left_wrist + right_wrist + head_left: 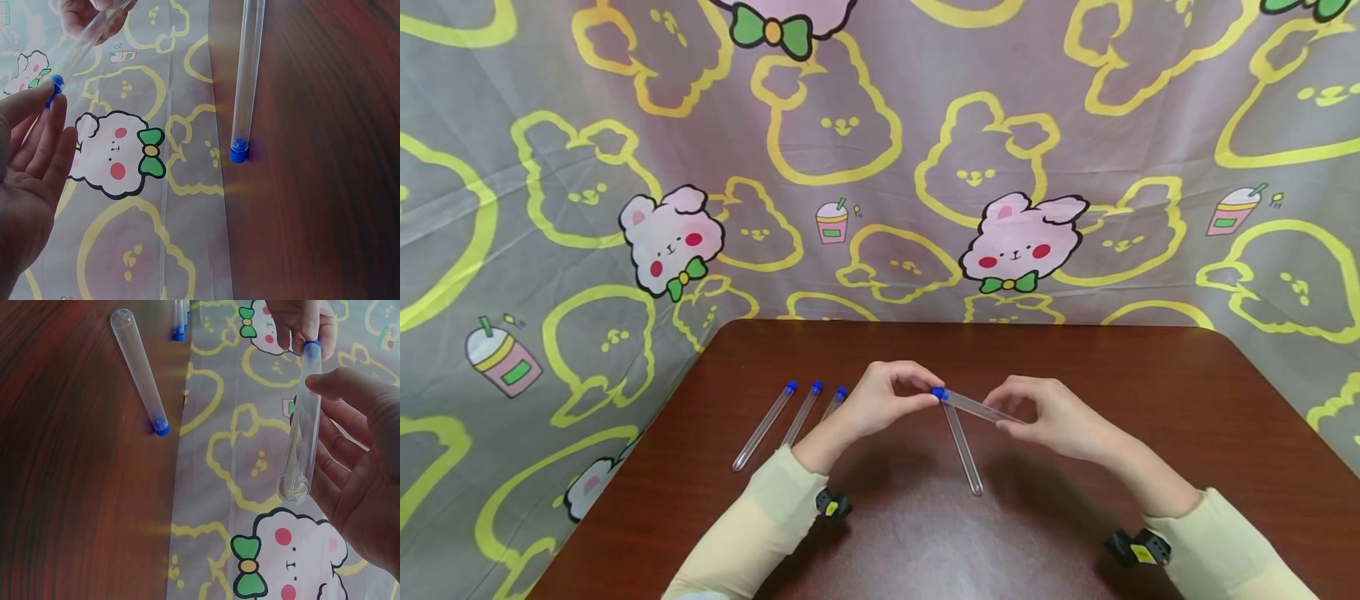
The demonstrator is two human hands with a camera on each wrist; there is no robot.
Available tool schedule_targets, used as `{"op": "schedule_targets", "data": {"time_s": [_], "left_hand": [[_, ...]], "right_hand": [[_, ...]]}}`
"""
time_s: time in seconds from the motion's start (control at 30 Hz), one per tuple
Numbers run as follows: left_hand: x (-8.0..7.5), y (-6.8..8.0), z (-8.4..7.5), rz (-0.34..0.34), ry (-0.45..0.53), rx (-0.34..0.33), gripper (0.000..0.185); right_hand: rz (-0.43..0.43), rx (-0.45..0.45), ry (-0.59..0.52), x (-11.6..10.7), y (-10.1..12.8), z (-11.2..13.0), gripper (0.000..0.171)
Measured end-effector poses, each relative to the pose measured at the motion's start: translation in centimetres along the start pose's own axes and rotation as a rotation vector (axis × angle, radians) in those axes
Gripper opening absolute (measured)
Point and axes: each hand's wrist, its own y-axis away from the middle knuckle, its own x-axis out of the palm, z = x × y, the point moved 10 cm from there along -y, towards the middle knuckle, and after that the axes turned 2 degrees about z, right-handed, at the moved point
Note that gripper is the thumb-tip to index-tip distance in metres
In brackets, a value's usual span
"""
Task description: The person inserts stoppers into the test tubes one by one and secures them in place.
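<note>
A clear test tube (976, 407) with a blue cap is held in the air between both hands. My left hand (876, 402) pinches the blue cap (56, 84) between thumb and fingertips. Toward the rounded end, my right hand (1060, 417) grips the tube body, its thumb on one side and fingers behind, as the right wrist view shows. Nothing is visible inside this tube (303, 431). Below it, a second capped test tube (964, 454) lies on the table, its cap end partly hidden by the held one in the head view.
Three more blue-capped test tubes lie side by side at the left, the outermost tube (763, 427) in full view and the nearest one partly behind the left forearm. The dark brown wooden table (1187, 400) meets a patterned cloth backdrop (895, 275) at its back and sides.
</note>
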Motion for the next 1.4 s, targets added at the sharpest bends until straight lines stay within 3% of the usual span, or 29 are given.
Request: {"op": "schedule_targets", "data": {"time_s": [0.37, 0.87, 1.03, 1.4], "left_hand": [[0.1, -0.1, 0.0, -0.013, 0.005, -0.002, 0.017], [0.4, -0.1, 0.6, 0.022, 0.007, -0.008, 0.019], [0.5, -0.1, 0.3, 0.034, 0.004, 0.026, 0.021], [-0.9, 0.6, -0.1, 0.007, -0.048, 0.061, 0.025]], "right_hand": [[-0.028, -0.026, 0.000, -0.1, 0.0, 0.1, 0.028], [-0.009, 0.012, -0.036, 0.6, 0.3, -0.6, 0.031], [-0.001, 0.038, -0.038, 0.9, 0.5, -1.0, 0.030], [-0.067, 0.018, 0.012, 0.2, 1.4, -1.2, 0.032]]}}
